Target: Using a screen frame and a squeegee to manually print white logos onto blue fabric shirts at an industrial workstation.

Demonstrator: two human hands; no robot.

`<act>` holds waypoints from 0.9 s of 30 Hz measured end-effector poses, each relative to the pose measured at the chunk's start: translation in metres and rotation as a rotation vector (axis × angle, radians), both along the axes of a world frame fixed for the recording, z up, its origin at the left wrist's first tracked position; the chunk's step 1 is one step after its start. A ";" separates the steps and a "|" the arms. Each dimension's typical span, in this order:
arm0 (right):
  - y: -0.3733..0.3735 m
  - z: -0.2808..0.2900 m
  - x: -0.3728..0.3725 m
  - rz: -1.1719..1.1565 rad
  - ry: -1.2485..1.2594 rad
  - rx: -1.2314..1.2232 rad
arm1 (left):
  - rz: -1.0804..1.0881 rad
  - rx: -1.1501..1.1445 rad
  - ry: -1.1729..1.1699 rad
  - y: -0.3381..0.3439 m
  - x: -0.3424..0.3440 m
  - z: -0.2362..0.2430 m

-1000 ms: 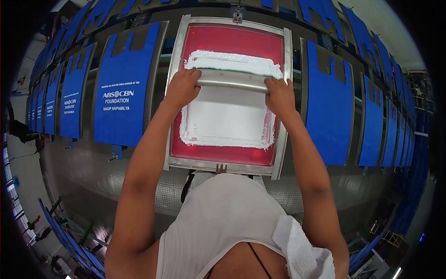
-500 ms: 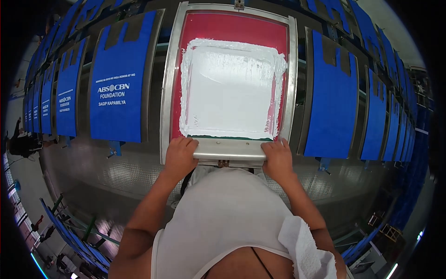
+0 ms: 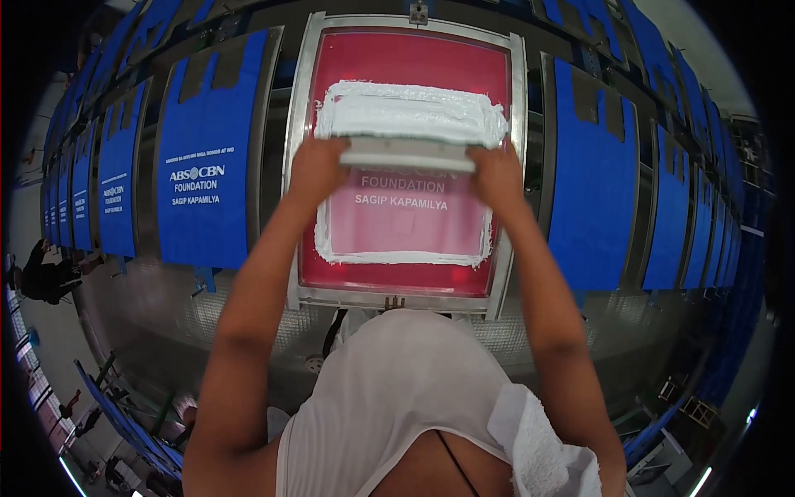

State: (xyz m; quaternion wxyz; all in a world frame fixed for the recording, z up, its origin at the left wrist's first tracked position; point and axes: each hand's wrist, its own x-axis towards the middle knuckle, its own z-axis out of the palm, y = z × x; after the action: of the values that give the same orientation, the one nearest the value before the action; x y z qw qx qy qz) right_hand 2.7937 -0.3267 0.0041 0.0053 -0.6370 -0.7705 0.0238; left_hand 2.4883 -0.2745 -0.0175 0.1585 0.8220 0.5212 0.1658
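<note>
A squeegee [image 3: 406, 156] with a wide metal handle lies across the middle of a red printing screen [image 3: 414, 58] in a metal frame. My left hand [image 3: 320, 176] is closed around its left end, and my right hand [image 3: 497, 176] grips the right end. Thick white ink [image 3: 397, 112] covers the mesh beyond the squeegee, with a ridge of ink round the sides and near edge. On the near side the mesh is wiped to a thin pink film, and pale lettering shows through it. The blade's lower edge is hidden.
Blue cut bag panels lie on dark boards on both sides: a printed one [image 3: 203, 166] at left, a plain one [image 3: 586, 182] at right, with several more beyond. A white towel [image 3: 542, 439] hangs over my shoulder. Far left, a dark-clothed person [image 3: 50, 273] is partly visible.
Both hands have moved the squeegee away from me, from the screen's near edge to its middle. White ink that covered the near half is now wiped thin, exposing lettering.
</note>
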 end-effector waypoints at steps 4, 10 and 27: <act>0.057 0.037 0.009 0.017 -0.018 -0.073 | -0.028 -0.112 -0.014 0.059 0.010 0.022; -0.107 0.063 -0.028 -0.053 0.050 -0.364 | -0.126 -0.280 0.024 -0.106 -0.034 0.029; 0.051 0.055 -0.003 -0.051 0.002 -0.195 | -0.038 -0.243 0.065 0.056 0.008 0.035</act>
State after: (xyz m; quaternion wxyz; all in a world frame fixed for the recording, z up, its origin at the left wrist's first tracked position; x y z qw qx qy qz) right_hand 2.7912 -0.2753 0.0595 -0.0554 -0.6537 -0.7482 0.0992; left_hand 2.4963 -0.2183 0.0178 0.2432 0.8114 0.5266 0.0717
